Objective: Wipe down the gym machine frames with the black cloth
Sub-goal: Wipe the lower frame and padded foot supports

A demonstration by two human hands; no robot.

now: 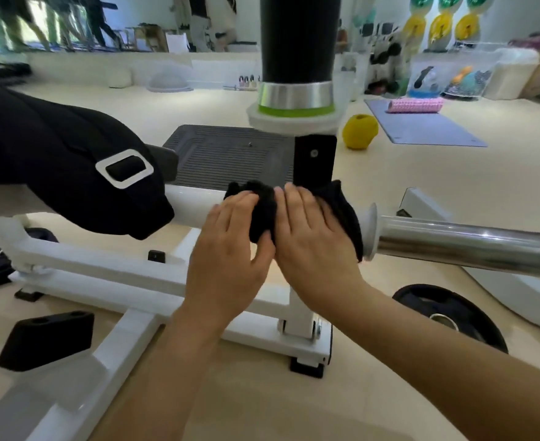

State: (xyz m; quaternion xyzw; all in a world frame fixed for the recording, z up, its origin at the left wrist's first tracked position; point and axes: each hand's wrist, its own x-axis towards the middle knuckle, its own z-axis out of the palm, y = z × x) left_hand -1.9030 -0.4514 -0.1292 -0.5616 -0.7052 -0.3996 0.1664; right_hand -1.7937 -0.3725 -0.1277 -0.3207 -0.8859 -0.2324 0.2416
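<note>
Pale gym floor (pixel 421 186) spreads beneath the white frame tube (pixel 189 202), over which the black cloth (pixel 263 208) lies bunched, left grip (pixel 230 249) curled and pinching its folds, right grip (pixel 313 240) pressing it flat-fingered; soft, light and limp, it probably wants holding by the bunched middle.

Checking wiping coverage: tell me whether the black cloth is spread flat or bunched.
Bunched: black cloth bulges in folds between left hand and right hand on the white tube.
</note>
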